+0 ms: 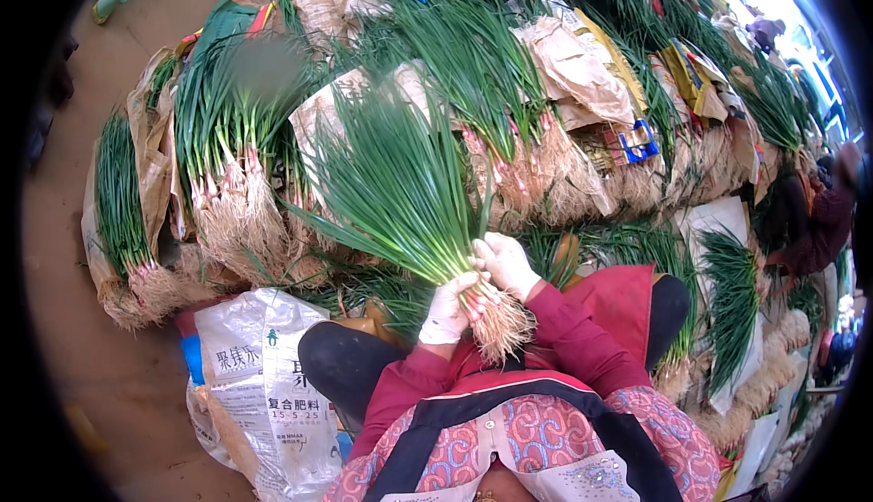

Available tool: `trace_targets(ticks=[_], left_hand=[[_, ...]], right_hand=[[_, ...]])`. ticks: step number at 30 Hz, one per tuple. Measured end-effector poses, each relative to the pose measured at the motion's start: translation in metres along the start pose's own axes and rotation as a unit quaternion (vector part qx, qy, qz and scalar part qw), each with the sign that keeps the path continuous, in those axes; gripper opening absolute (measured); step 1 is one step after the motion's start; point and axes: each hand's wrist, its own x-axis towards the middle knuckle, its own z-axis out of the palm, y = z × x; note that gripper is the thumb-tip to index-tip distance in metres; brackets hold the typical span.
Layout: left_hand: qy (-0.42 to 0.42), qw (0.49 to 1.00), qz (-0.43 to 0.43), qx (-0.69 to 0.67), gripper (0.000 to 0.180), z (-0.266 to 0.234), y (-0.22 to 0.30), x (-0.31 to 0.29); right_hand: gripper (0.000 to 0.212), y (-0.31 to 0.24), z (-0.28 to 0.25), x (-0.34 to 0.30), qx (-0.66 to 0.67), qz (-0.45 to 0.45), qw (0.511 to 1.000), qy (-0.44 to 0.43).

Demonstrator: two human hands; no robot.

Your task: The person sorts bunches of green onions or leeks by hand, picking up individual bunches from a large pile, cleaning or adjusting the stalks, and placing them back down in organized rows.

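I hold a bunch of scallions (409, 202) in front of my lap, its long green leaves fanned out away from me and its pale roots hanging toward me. My left hand (446, 310), in a white glove, is wrapped round the lower stems from the left. On the other side my right hand (506, 265), also gloved in white, closes on the stems just above the roots. The two hands nearly touch, and parts of the fingers are hidden by the stems.
Rooted scallion bundles (236, 156) lie in rows ahead, with paper and plastic sacks (582, 75) among them. A white printed sack (264, 366) rests by my left knee. At the far right a person in a dark red sleeve (823, 229) works beside another scallion bundle (730, 297).
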Motion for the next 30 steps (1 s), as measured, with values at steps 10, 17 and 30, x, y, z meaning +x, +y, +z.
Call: trace_targets(ticks=[10,17,30], left_hand=[[0.014,0.998,0.055,-0.006,0.045,0.025,0.007,-0.004],[-0.028,0.998,0.036,-0.031,0.044,0.030,0.008,0.002],[-0.072,0.996,0.044,-0.039,0.034,0.033,0.006,0.002]], right_hand=[[0.050,-0.009,-0.052,0.030,-0.470,0.062,0.863,-0.176],[0.025,-0.004,-0.088,0.091,-0.453,-0.021,0.876,0.164],[0.025,0.007,-0.046,-0.049,0.123,0.029,0.974,-0.191]])
